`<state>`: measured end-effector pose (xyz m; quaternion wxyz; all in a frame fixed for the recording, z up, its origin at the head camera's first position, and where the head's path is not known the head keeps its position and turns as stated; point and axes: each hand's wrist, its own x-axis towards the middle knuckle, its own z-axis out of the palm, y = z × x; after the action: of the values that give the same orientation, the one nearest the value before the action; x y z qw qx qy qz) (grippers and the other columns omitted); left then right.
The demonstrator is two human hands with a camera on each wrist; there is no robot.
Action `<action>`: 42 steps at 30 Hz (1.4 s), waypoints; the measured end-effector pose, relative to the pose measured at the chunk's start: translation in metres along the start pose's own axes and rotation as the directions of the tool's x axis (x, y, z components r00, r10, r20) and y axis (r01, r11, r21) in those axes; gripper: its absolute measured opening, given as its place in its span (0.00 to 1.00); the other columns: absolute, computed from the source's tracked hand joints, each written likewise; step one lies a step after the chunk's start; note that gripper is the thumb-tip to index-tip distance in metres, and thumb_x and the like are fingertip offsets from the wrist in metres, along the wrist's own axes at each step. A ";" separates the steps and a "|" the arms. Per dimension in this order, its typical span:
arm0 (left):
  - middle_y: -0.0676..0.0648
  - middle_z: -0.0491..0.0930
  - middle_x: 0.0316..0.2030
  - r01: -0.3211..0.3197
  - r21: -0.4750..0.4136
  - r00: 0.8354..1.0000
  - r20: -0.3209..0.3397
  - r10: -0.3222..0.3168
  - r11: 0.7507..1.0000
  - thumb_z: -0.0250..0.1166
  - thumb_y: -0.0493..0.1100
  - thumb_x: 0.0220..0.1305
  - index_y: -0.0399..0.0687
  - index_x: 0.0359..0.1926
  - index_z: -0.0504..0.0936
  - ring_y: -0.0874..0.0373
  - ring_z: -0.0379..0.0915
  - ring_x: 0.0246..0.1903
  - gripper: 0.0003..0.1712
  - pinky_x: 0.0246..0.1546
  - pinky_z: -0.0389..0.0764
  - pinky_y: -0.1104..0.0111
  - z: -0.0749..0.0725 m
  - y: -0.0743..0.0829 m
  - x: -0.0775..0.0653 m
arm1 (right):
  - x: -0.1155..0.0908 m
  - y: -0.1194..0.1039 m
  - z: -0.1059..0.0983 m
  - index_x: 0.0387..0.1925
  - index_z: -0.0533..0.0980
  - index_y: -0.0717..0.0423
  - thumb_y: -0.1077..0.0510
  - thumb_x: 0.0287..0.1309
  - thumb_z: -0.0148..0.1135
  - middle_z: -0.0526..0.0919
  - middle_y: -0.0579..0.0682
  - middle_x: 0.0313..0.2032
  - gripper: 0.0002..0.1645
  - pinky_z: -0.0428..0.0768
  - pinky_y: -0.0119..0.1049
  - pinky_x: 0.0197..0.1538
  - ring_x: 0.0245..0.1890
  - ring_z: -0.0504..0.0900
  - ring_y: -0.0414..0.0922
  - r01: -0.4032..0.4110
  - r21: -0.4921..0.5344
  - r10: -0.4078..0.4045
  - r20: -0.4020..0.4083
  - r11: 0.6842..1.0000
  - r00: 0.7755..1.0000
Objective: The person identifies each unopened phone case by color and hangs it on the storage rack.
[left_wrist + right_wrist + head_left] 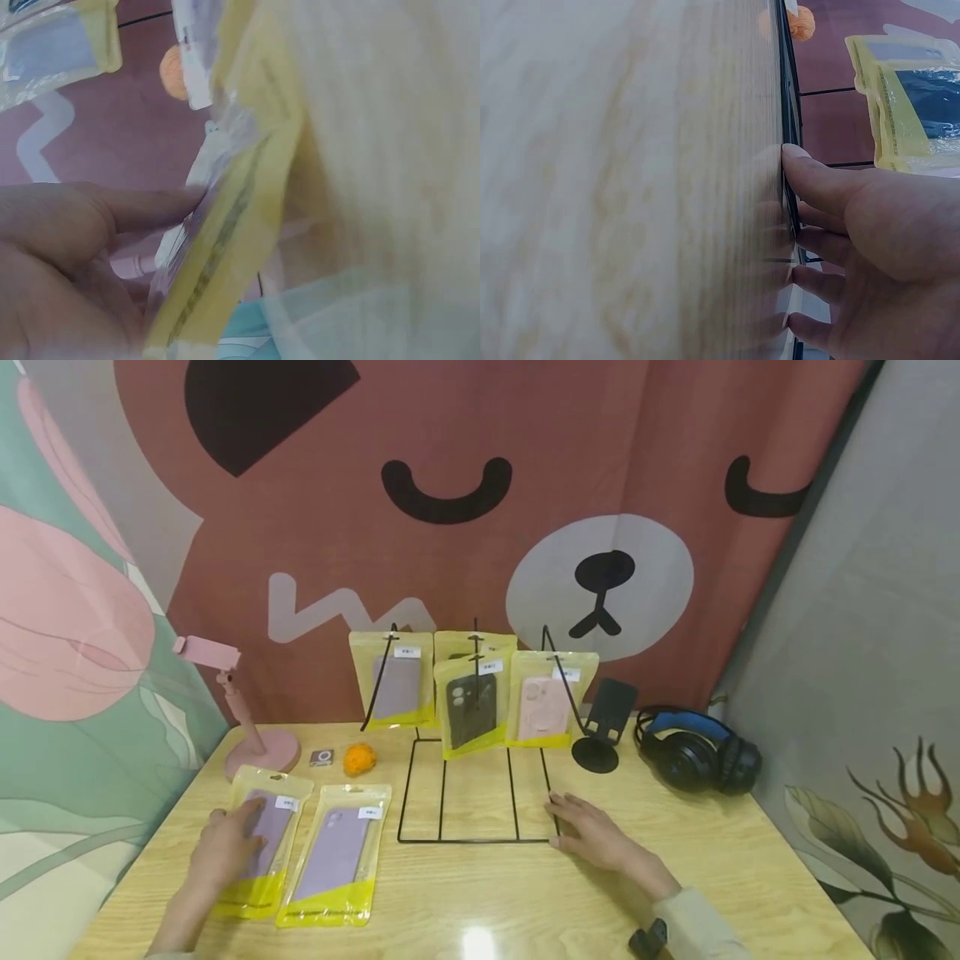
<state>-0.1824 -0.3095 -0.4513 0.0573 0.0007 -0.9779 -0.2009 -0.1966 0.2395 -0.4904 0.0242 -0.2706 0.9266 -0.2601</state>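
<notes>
My left hand rests on a clear-and-yellow pouch with a purple phone case inside, lying at the table's left. In the left wrist view the thumb reaches straight onto the pouch; the other fingers are mostly hidden. Just right of it lies a second pouched purple phone case. My right hand, fingers extended, touches the table by the right front corner of a black wire display rack. On the rack's arms hang several pouches, holding a purple case, a black case and a pink case.
Behind the left hand stand a pink phone stand, a small square gadget and an orange ball. A black phone stand and black-and-blue headphones sit at the back right. A bear-print curtain hangs behind.
</notes>
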 end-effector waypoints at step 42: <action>0.51 0.78 0.48 -0.384 -0.787 0.918 -0.270 0.290 0.483 0.64 0.21 0.54 0.40 0.51 0.80 0.67 0.75 0.26 0.23 0.27 0.77 0.76 -0.059 0.077 -0.023 | 0.001 -0.002 0.001 0.63 0.68 0.67 0.52 0.61 0.63 0.62 0.66 0.67 0.34 0.57 0.71 0.61 0.66 0.58 0.70 -0.019 0.004 0.019 -0.006 1.000 1.000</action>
<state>-0.1515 -0.2617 -0.3697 0.1380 -0.2077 -0.7437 -0.6203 -0.1963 0.2374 -0.4905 0.0246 -0.2608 0.9288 -0.2622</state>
